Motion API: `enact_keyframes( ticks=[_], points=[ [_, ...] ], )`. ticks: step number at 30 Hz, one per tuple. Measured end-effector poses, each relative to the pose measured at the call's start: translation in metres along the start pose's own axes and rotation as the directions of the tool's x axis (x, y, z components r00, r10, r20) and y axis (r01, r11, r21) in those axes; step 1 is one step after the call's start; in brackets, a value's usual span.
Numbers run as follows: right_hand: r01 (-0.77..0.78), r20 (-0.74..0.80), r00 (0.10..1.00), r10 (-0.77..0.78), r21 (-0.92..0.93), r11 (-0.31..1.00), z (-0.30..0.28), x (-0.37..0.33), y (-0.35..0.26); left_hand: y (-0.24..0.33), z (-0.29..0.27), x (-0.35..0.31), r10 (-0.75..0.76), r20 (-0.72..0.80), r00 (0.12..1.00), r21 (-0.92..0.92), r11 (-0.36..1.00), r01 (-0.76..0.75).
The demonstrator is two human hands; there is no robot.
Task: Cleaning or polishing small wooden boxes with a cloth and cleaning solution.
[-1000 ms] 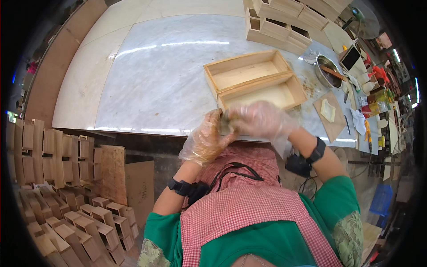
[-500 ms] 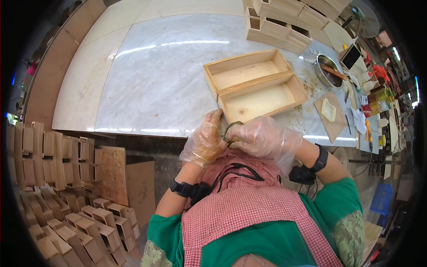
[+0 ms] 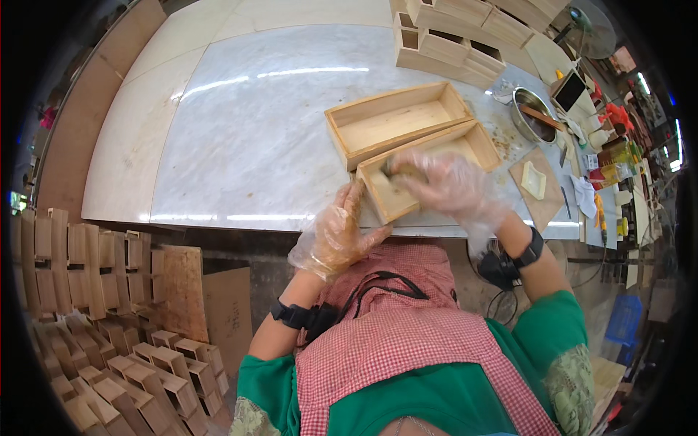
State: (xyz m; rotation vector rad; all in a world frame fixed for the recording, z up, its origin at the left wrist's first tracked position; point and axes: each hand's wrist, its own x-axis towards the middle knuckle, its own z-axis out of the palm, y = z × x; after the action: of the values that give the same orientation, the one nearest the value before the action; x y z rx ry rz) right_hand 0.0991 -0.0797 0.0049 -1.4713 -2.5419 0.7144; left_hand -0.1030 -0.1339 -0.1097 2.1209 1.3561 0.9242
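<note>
Two shallow open wooden boxes lie side by side at the table's near edge, the far box (image 3: 398,120) touching the near box (image 3: 382,195). My left hand (image 3: 336,236), in a clear plastic glove, holds the near box's front left corner, fingers along its end and thumb below its front side. My right hand (image 3: 447,185), gloved too and slightly blurred, reaches into that box. Its closed fingers press a small dark wad of cloth (image 3: 387,168) against the inside near the left end; part of the wad is hidden.
A steel bowl (image 3: 534,116) with a brown stick stands to the right, near a thin board (image 3: 542,190) bearing a pale small frame. Small wooden drawer units (image 3: 451,51) are stacked at the back. More wooden pieces (image 3: 145,370) fill the lower left, beside a cardboard sheet (image 3: 227,309).
My right hand has moved from the table's front edge up into the near box with the cloth. The near box has shifted slightly, its left end drawing apart from the far box.
</note>
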Motion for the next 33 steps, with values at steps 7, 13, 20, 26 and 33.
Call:
enact_keyframes(
  ticks=[7, 13, 20, 26, 33],
  points=[
    [0.305, -0.141, 0.933, -0.332, -0.182, 0.935, 0.042, 0.065, 0.013, -0.002, 0.01, 0.005, 0.241, -0.145, 0.96, 0.047, 0.971, -0.236],
    [-0.009, -0.231, 0.972, -0.04, -0.206, 0.978, 0.015, 0.038, 0.076, -0.004, 0.006, 0.002, 0.232, -0.021, 0.972, 0.084, 0.97, -0.23],
    [0.189, -0.205, 0.948, -0.243, -0.252, 0.949, 0.035, 0.05, 0.023, 0.0, 0.006, 0.004, 0.233, -0.014, 0.972, 0.068, 0.97, -0.232],
    [-0.164, -0.496, 0.868, 0.032, -0.225, 0.96, 0.009, 0.018, 0.115, 0.003, -0.001, 0.015, 0.325, 0.002, 0.946, 0.202, 0.926, -0.319],
    [-0.557, -0.562, 0.705, 0.432, -0.061, 0.828, -0.042, -0.086, 0.142, 0.006, 0.003, 0.04, 0.355, 0.214, 0.91, -0.124, 0.934, -0.335]
  ],
)
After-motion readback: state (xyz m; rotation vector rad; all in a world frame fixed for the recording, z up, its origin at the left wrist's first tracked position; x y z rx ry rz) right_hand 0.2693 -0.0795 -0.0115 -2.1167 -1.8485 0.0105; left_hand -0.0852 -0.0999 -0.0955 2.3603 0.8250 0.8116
